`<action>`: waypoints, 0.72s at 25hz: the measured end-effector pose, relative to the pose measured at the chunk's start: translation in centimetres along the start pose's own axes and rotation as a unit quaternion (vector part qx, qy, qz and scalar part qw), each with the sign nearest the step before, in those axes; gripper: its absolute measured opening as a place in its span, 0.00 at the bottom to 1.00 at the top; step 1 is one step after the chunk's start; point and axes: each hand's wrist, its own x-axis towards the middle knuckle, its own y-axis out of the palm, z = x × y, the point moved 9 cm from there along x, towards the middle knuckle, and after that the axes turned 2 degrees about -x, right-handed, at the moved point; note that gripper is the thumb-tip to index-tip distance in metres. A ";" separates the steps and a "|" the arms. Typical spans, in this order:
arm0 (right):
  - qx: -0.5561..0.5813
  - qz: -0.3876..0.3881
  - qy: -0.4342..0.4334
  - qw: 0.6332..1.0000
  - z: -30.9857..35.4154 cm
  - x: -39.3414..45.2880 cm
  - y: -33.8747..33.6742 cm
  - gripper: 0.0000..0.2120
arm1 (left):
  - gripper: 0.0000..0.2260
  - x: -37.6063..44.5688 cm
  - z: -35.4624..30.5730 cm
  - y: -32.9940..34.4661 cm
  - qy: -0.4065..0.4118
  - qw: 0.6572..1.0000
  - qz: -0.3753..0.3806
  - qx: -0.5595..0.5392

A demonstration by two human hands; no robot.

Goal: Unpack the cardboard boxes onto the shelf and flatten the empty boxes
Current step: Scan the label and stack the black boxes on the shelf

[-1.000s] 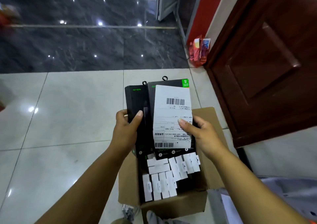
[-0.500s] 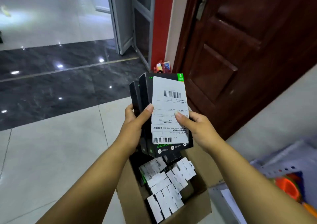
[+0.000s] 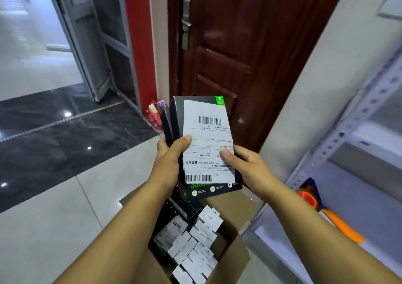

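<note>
A stack of black product boxes (image 3: pixel 177 118) with a white barcode label (image 3: pixel 206 136) on the front one is held upright above an open cardboard box (image 3: pixel 237 249). My left hand (image 3: pixel 171 160) grips the stack's left side, thumb on the label. My right hand (image 3: pixel 243 164) grips its right side, thumb pressed on the label. Inside the cardboard box lie several small white packets (image 3: pixel 195 242) and more dark boxes. A grey metal shelf (image 3: pixel 348 127) stands at the right.
A dark brown door (image 3: pixel 239 44) is straight ahead, beside a red wall strip (image 3: pixel 139 44). Red packets (image 3: pixel 154 112) lie on the floor by the door. An orange object (image 3: pixel 326 214) rests on a lower shelf level. Glossy tile floor spreads to the left.
The view has swung up and right, bringing the shelf into sight. Both hands have lifted the stack of black boxes higher above the cardboard box, keeping the same grip.
</note>
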 end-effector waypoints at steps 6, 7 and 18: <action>0.012 -0.011 -0.027 0.999 3.7 -5.2 -5.1 0.14 | 0.50 0.1 -1.4 6.1 0.018 0.999 0.038 0.030; 0.010 -0.013 -0.034 0.999 4.2 -6.1 -5.9 0.14 | 0.53 0.1 -1.3 7.3 0.017 0.998 0.057 0.026; -0.017 -0.146 -0.120 0.982 9.8 -20.8 -18.0 0.20 | 0.39 -11.1 -2.7 26.0 0.048 0.979 0.194 -0.030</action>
